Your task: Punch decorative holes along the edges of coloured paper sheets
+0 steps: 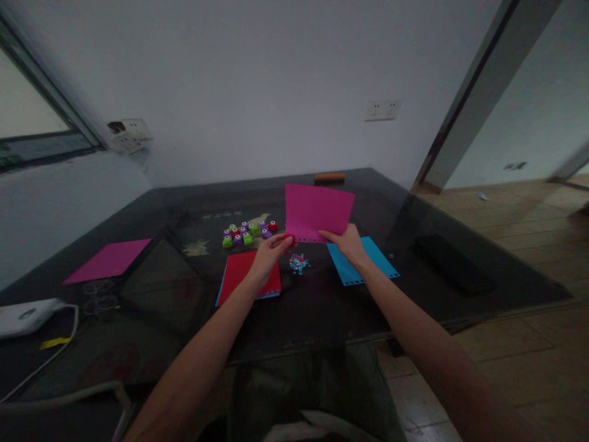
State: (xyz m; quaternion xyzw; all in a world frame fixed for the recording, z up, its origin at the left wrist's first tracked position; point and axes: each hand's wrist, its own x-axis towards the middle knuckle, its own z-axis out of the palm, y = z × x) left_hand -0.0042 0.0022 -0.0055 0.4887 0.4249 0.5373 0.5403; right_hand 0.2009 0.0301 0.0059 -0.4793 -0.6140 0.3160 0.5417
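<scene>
My left hand [269,253] is closed around a small red craft punch [289,239], at the lower left corner of a pink sheet of paper [318,210]. My right hand [348,242] pinches that sheet by its lower right part and holds it raised above the table. A row of small punched holes runs along the sheet's bottom edge. Below it lies a little pile of pink, blue and white paper bits [299,264]. Several green, purple and red punches [247,238] stand grouped beyond my left hand.
Under my left forearm lies red paper [240,270] over blue sheets. A blue sheet [372,261] with edge holes is under my right wrist. Another pink sheet [110,261], a white device with a cable [30,316], a black case [453,264] and a brown object [330,177] rest on the dark table.
</scene>
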